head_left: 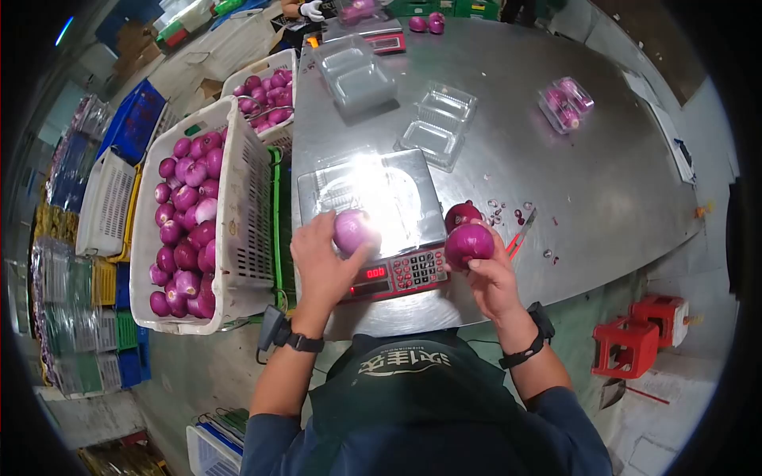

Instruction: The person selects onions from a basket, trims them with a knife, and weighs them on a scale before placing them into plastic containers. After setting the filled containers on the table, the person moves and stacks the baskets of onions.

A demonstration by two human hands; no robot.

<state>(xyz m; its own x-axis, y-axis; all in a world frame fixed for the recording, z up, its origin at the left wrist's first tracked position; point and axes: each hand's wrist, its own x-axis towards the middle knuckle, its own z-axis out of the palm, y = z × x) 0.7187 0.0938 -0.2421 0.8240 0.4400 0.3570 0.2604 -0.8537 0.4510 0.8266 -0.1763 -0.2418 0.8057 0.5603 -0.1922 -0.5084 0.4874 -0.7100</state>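
My left hand (pixel 327 260) is closed around a pale purple onion (pixel 353 231) at the front of the digital scale (pixel 416 198). The red display reads 0.00, and bright glare hides part of the metal pan. In my right hand (pixel 494 279) is a darker purple onion (pixel 468 244), held just right of the scale's keypad. Another dark red onion (pixel 462 214) lies on the table right behind it, partly covered. To the right, a knife with an orange-red handle (pixel 517 241) rests among small bits of onion skin.
A white crate of onions (pixel 230 278) stands left of the metal table (pixel 603 182). Behind the scale lie an open clear clamshell (pixel 436 127) and a stack of clamshells (pixel 353 75). A packed clamshell (pixel 565 105) sits at right. A co-worker's gloved hand (pixel 312 10) shows at the far end.
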